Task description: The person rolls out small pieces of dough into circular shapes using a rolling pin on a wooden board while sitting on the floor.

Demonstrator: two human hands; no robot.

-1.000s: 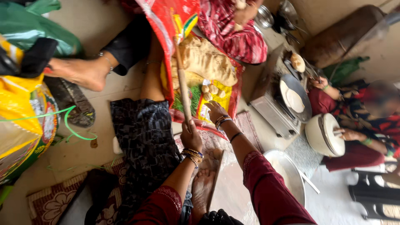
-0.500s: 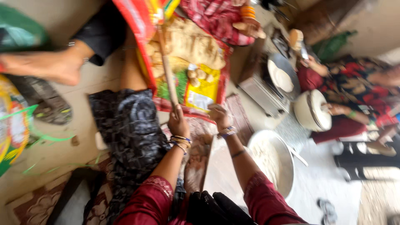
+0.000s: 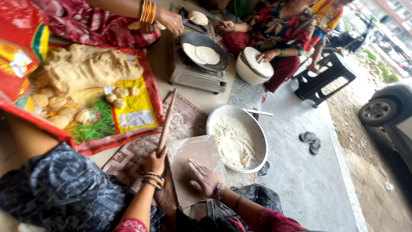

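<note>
My left hand (image 3: 154, 162) grips the near end of a long wooden rolling pin (image 3: 166, 121), which points up and away from me. My right hand (image 3: 201, 177) lies flat, fingers spread, on a floured square rolling board (image 3: 196, 154) in front of my knees. A wide metal bowl of white flour (image 3: 235, 138) stands just right of the board. A big heap of dough (image 3: 88, 66) and several small dough balls (image 3: 53, 105) rest on a red and yellow plastic sack (image 3: 133, 112) to the left.
A gas stove (image 3: 193, 75) with a dark pan holding a flatbread (image 3: 201, 53) stands beyond the mat. Another person's hand (image 3: 169, 19) reaches over it. A seated person holds a white lidded pot (image 3: 254, 65). A black stool (image 3: 326, 79) and a car (image 3: 390, 114) are to the right.
The camera has swung right and closer to the board. My right hand has come down flat on the board. My left hand keeps its hold on the rolling pin.
</note>
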